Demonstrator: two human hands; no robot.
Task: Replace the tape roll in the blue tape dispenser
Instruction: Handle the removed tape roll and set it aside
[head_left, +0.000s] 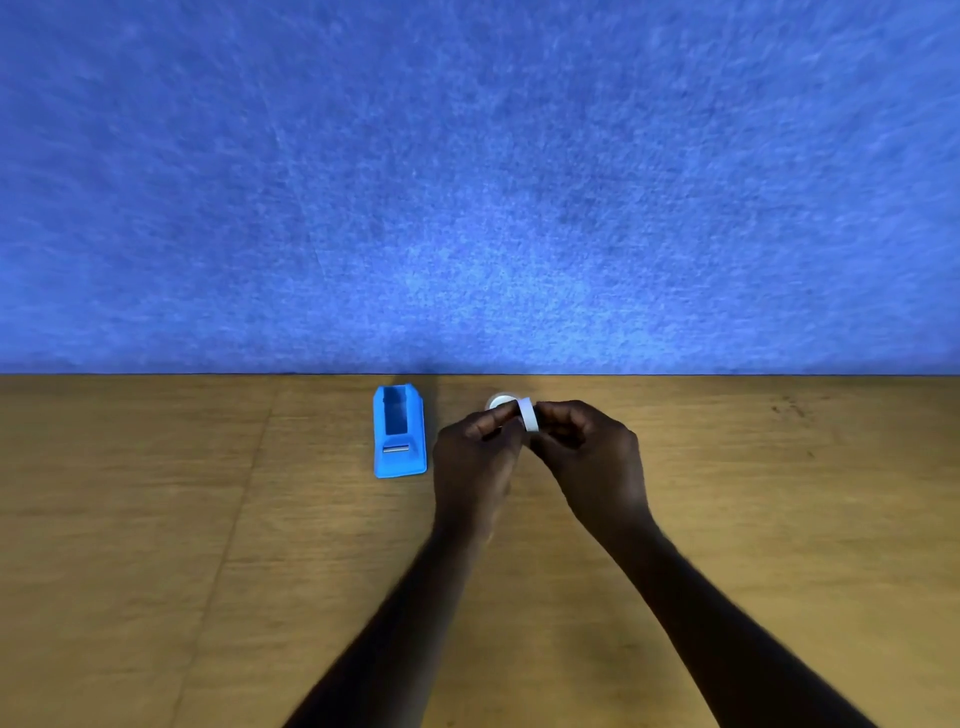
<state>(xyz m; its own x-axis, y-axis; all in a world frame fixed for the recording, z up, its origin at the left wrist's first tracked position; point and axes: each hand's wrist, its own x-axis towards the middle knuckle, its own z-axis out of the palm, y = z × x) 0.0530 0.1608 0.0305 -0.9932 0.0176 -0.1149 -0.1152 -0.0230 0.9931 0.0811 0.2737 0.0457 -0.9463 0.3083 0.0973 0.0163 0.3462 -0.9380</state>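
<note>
The blue tape dispenser (399, 432) lies on the wooden table near the back edge, its roll bay empty and its metal cutter toward me. Just right of it, my left hand (480, 447) and my right hand (587, 447) meet above the table and pinch a white tape roll (529, 414) between their fingertips, held on edge. A second pale roll (500, 401) lies flat on the table just behind the hands, partly hidden by my left fingers.
A blue felt wall (478, 182) rises straight from the table's back edge (727, 375). Bare wooden tabletop (156, 545) spreads left and right of my forearms.
</note>
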